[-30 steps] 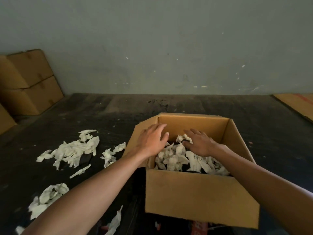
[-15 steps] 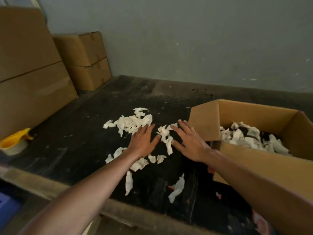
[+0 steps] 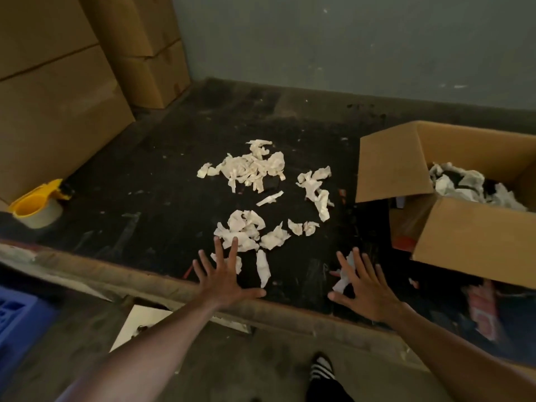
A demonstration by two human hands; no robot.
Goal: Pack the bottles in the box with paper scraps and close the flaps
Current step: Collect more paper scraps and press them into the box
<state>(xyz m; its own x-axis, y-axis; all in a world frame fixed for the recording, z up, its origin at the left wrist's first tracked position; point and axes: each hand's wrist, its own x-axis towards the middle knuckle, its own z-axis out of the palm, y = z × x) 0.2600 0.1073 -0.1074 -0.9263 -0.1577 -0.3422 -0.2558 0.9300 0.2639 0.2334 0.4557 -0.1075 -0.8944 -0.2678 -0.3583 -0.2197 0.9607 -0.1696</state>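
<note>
An open cardboard box (image 3: 464, 245) stands at the right of the dark table, its flaps up, with white paper scraps (image 3: 461, 184) and dark shapes inside; no bottle is clearly visible. Loose paper scraps (image 3: 252, 169) lie scattered over the table's middle. My left hand (image 3: 224, 278) is spread flat near the front edge, fingertips touching the nearest scraps (image 3: 243, 230). My right hand (image 3: 367, 288) is also spread flat, lying over one scrap (image 3: 342, 281). Neither hand grips anything.
A yellow tape dispenser (image 3: 34, 204) sits at the table's left. Stacked cardboard boxes (image 3: 58, 91) line the left side and back corner. A blue crate (image 3: 17, 320) is on the floor at lower left. The table's worn front edge (image 3: 145, 278) runs below my hands.
Both hands left the box and moved left and toward me, onto the scraps near the table's front edge. The view swung left and down.
</note>
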